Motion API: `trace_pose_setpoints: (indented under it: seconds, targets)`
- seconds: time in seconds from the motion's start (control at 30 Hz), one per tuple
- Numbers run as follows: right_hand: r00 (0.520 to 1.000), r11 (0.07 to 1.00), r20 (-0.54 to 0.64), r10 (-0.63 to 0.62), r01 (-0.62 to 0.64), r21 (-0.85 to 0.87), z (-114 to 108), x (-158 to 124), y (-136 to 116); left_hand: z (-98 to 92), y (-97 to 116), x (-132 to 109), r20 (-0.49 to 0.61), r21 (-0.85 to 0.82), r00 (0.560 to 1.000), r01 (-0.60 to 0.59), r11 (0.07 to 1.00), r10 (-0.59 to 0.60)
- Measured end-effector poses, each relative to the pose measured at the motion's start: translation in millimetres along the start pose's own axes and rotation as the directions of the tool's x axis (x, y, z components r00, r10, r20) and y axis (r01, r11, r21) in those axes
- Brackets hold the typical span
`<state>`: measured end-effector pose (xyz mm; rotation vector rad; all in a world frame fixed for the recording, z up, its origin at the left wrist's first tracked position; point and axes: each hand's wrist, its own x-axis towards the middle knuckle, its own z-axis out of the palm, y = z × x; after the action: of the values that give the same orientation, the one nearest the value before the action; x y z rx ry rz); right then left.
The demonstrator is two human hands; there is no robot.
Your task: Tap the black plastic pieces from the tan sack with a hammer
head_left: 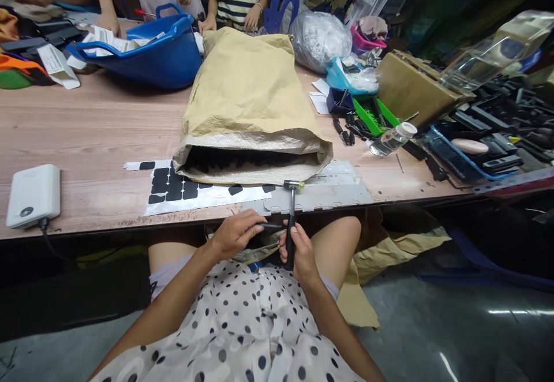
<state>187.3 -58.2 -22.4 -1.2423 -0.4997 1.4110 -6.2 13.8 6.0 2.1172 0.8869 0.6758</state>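
Note:
My right hand [300, 248] is wrapped round the black handle of a small hammer [292, 209], which stands upright with its metal and yellow-green head just over the table edge. Between the fingers of my left hand [237, 233] is a thin dark piece [272, 225]; its exact kind I cannot make out. Its tip points toward the hammer handle. Both hands are above my lap, below the table edge. Beyond them a large tan sack [246, 93] lies with its mouth toward me, dark pieces inside. A white sheet of black rounded-square stickers [168, 183] lies partly under it.
A white box with a cable [34, 196] sits at the left. Behind are a blue basket [147, 53] and several people. On the right stand a green tray [375, 115], a clear bottle [393, 139] and a blue-rimmed tray [459, 151]. Another paper sack [389, 249] hangs below the table.

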Motion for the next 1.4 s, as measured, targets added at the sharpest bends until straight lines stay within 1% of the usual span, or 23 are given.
trace_pose_setpoints:
  seconds: [0.07, 0.13, 0.23, 0.3, 0.37, 0.43, 0.5, 0.6, 0.63, 0.67, 0.7, 0.73, 0.77, 0.8, 0.83, 0.87, 0.9, 0.93, 0.97, 1.03, 1.2, 1.33, 1.4]
  targets:
    - [1.000, 1.000, -0.002, 0.006, -0.006, -0.004, 1, 0, 0, 9.1, 3, -13, 0.108, 0.054, 0.992, 0.057, 0.997, -0.062]
    - [1.000, 1.000, -0.006, 0.012, -0.012, -0.006, 2, 0, -1, 20.2, -2, -23, 0.145, 0.154, 0.975, 0.146, 0.977, -0.169]
    - [1.000, 1.000, 0.005, 0.016, -0.016, -0.001, 3, 0, -2, 37.0, -21, -29, 0.094, 0.313, 0.930, 0.312, 0.897, -0.356]
    - [1.000, 1.000, 0.017, 0.022, -0.022, 0.000, 3, 0, -3, 45.2, -32, -29, 0.064, 0.394, 0.879, 0.413, 0.821, -0.473]
    - [0.999, 1.000, 0.019, 0.029, -0.029, -0.001, 3, -1, -4, 49.2, -36, -27, 0.055, 0.444, 0.833, 0.473, 0.761, -0.550]
    - [0.999, 1.000, 0.012, 0.030, -0.030, -0.005, 3, -1, -4, 47.9, -30, -25, 0.058, 0.456, 0.815, 0.492, 0.742, -0.577]
    - [1.000, 1.000, 0.002, 0.028, -0.028, -0.011, 3, -1, -4, 40.1, -17, -22, 0.081, 0.406, 0.819, 0.493, 0.769, -0.568]
    - [1.000, 1.000, -0.002, 0.023, -0.023, -0.017, 2, -1, -3, 15.6, 7, -13, 0.197, 0.185, 0.820, 0.507, 0.842, -0.538]
    - [1.000, 1.000, 0.001, 0.019, -0.019, -0.018, 2, -1, -3, 4.7, 12, -8, 0.229, 0.101, 0.813, 0.527, 0.844, -0.535]
    - [1.000, 1.000, 0.005, 0.016, -0.016, -0.018, 2, -1, -3, -6.8, 16, -2, 0.208, 0.042, 0.814, 0.546, 0.837, -0.542]
    - [1.000, 1.000, 0.007, 0.012, -0.012, -0.018, 2, -1, -2, -18.5, 17, 7, 0.104, 0.024, 0.821, 0.561, 0.827, -0.561]
    - [1.000, 1.000, 0.007, 0.010, -0.010, -0.019, 1, 0, -2, -29.8, 15, 16, -0.061, 0.050, 0.816, 0.577, 0.815, -0.574]
    - [1.000, 1.000, 0.006, 0.010, -0.010, -0.020, 1, 0, -2, -40.3, 11, 27, -0.251, 0.096, 0.779, 0.610, 0.786, -0.574]
    - [1.000, 1.000, 0.003, 0.009, -0.009, -0.021, 1, 0, -1, -49.6, 6, 38, -0.436, 0.136, 0.709, 0.661, 0.738, -0.554]
    - [1.000, 1.000, 0.002, 0.009, -0.009, -0.023, 0, 0, -1, -57.3, -1, 49, -0.559, 0.159, 0.643, 0.703, 0.693, -0.524]
    - [1.000, 1.000, 0.005, 0.009, -0.009, -0.025, 0, 1, -1, -63.3, -8, 59, -0.638, 0.159, 0.570, 0.755, 0.636, -0.518]
    - [1.000, 1.000, 0.011, 0.008, -0.008, -0.026, -1, 1, -1, -67.7, -14, 67, -0.681, 0.149, 0.511, 0.799, 0.583, -0.525]
    - [1.000, 1.000, 0.019, 0.008, -0.007, -0.027, -1, 1, -1, -70.4, -20, 74, -0.700, 0.134, 0.465, 0.832, 0.539, -0.543]
    - [1.000, 1.000, 0.025, 0.008, -0.007, -0.026, -1, 1, -1, -71.7, -24, 79, -0.704, 0.118, 0.430, 0.856, 0.504, -0.565]
    - [1.000, 1.000, 0.026, 0.007, -0.006, -0.025, -2, 2, 0, -71.7, -30, 82, -0.700, 0.093, 0.396, 0.876, 0.474, -0.595]
    - [1.000, 1.000, 0.018, 0.008, -0.008, -0.019, -2, 2, 1, -70.4, -33, 78, -0.713, 0.063, 0.379, 0.872, 0.485, -0.590]
    - [1.000, 1.000, 0.017, 0.006, -0.006, -0.017, -1, 1, 0, -74.9, -37, 81, -0.708, 0.038, 0.342, 0.893, 0.449, -0.618]
    - [1.000, 1.000, 0.026, 0.009, -0.008, -0.021, -2, 2, 0, -77.4, -39, 83, -0.673, 0.056, 0.390, 0.874, 0.483, -0.628]
